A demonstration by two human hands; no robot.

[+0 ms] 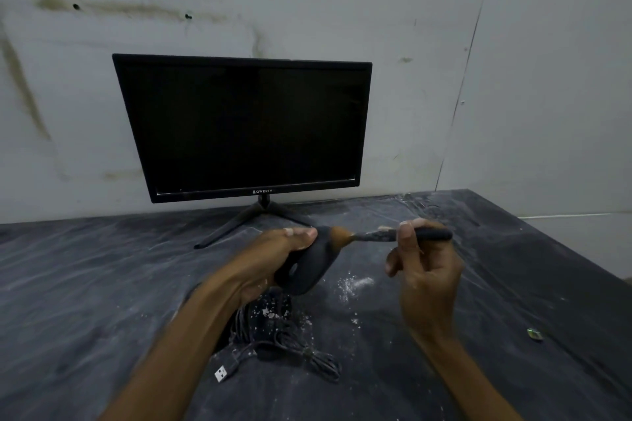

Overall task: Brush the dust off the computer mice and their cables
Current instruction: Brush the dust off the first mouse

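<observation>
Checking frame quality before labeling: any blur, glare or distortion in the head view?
Head view: dim, flat light; motion blur on the left hand, mouse and brush; wide-angle warp tilts the monitor and bends the table edge; faint sheen on the table's far right; cable and USB plug stay fairly sharp.

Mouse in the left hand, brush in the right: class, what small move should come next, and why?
Probably a short stroke of the brush along the mouse, away from the left hand. The bristles already meet its front end, the right hand grips the handle, and white dust still speckles the coiled cable below.
</observation>
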